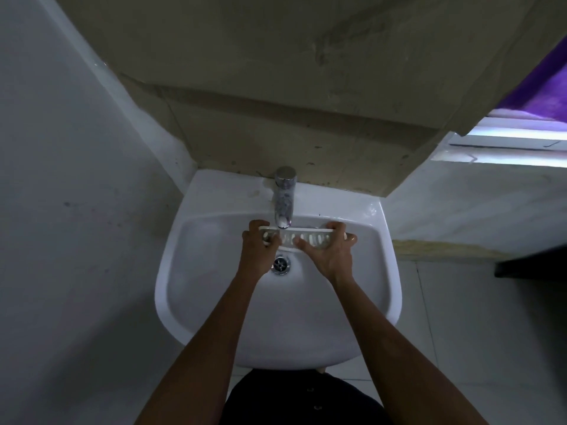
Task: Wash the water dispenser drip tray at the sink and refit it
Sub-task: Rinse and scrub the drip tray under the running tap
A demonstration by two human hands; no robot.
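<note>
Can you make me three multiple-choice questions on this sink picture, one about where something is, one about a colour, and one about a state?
1. Where is the drip tray?
A. On the floor
B. Over the sink basin, below the faucet
C. On the window ledge

2. What colour is the curtain at the upper right?
A. Purple
B. Green
C. Orange

3. How is the tray held?
A. By the left hand only
B. By neither hand
C. By both hands, one at each end

Answers:
1 B, the tray sits just under the spout and above the drain.
2 A, the cloth by the window is purple.
3 C, the right hand grips the other end.
</note>
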